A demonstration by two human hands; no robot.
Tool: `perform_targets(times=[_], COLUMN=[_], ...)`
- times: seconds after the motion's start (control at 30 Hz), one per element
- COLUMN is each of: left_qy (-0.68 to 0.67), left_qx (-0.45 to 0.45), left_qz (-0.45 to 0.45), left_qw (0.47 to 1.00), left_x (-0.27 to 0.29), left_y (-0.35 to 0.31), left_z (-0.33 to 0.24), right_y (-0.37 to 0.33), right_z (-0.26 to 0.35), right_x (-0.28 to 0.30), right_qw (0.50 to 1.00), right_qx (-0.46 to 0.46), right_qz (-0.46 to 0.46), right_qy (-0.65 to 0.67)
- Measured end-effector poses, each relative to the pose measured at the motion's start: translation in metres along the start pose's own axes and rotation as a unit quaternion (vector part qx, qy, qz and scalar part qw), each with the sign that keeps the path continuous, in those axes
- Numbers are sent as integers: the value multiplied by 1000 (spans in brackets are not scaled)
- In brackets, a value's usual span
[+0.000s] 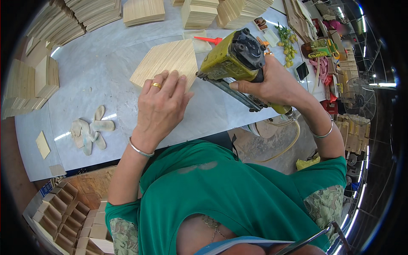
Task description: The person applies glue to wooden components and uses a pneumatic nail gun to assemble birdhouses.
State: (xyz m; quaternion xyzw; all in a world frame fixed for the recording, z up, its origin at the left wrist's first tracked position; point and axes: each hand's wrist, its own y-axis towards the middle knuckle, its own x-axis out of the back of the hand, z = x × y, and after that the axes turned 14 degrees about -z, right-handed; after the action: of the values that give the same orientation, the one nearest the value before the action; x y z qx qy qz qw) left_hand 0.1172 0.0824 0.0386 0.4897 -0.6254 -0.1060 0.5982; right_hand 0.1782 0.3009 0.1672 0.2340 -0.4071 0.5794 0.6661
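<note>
My left hand [159, 106] grips the near edge of a pale wooden piece [166, 58] with a pointed outline, its fingers lying over the top. What lies beneath this piece I cannot make out. My right hand [278, 83] is wrapped round the handle of a yellow-green air nail gun [229, 57]. The gun is tilted, its nose close to the right side of the wooden piece; whether they touch is not clear. A pale air hose [293, 127] runs from the gun's handle end down past the table edge.
Stacks of cut wooden panels [199, 15] line the far side of the grey-white table [97, 68], with another stack [25, 85] at left. A work glove [87, 131] lies at left. Green grapes [287, 49], a phone [302, 71] and a red nozzle [208, 40] sit beyond the gun.
</note>
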Motion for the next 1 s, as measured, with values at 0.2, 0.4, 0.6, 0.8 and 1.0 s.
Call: perform_targets(times=[0.2, 0.4, 0.6, 0.8, 1.0], left_qy=[-93, -96, -102, -107, -103], left_qx=[73, 67, 70, 73, 64], left_qz=[18, 12, 6, 1, -4], left_qw=[993, 993, 992, 992, 993], left_x=[6, 7, 6, 6, 5], left_y=[-3, -4, -5, -6, -7], left_z=[19, 20, 20, 20, 20], right_y=[-13, -22, -22, -23, -23], right_z=[18, 19, 22, 24, 28], right_x=[-1, -13, -16, -17, -16], right_qw=[999, 999, 998, 999, 998], right_qx=[-27, 37, 12, 16, 29], right_qz=[32, 35, 61, 47, 48], right_qy=[7, 16, 12, 7, -42])
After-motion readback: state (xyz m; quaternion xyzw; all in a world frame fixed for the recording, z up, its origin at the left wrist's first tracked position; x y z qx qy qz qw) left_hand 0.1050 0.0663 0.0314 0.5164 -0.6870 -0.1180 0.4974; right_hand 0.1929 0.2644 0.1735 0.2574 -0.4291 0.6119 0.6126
